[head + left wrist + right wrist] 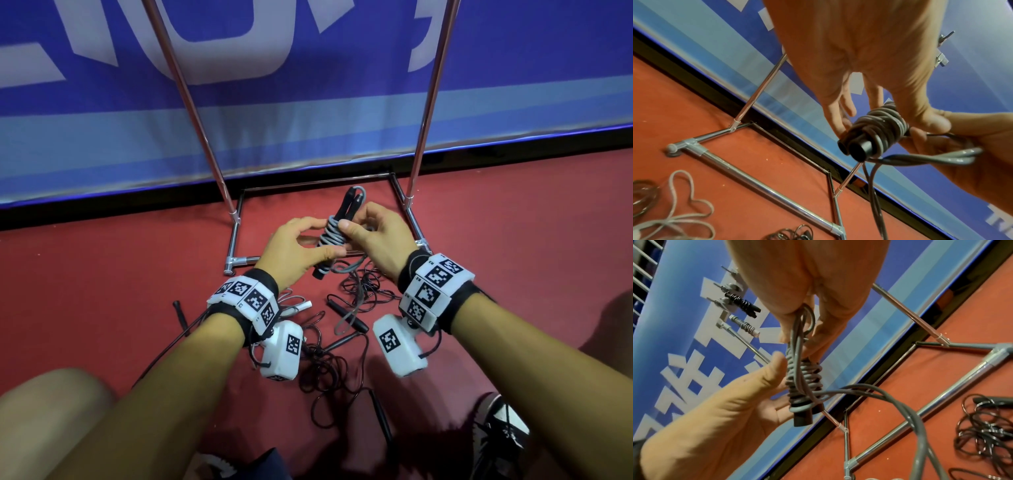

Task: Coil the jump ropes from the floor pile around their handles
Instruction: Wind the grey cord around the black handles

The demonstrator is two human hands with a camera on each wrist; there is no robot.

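Note:
I hold a grey jump rope [330,233] above the red floor; several turns are wound round its two black handles [346,205], which lie side by side. My left hand [315,240] grips the bundle's lower part between thumb and fingers. My right hand [356,222] pinches the rope against the coil's upper part. In the left wrist view the handle ends [855,147] point at the camera, with my left hand [885,125] round the coil. The right wrist view shows my right hand [799,334] pinching a rope loop. The loose grey tail [346,308] hangs to the floor.
A tangle of thin black ropes [329,359] with black handles lies on the floor below my wrists, a pale rope [680,211] to the left. A chrome rack base [239,263] stands before the blue banner wall. Two coiled ropes [744,305] hang on rack hooks.

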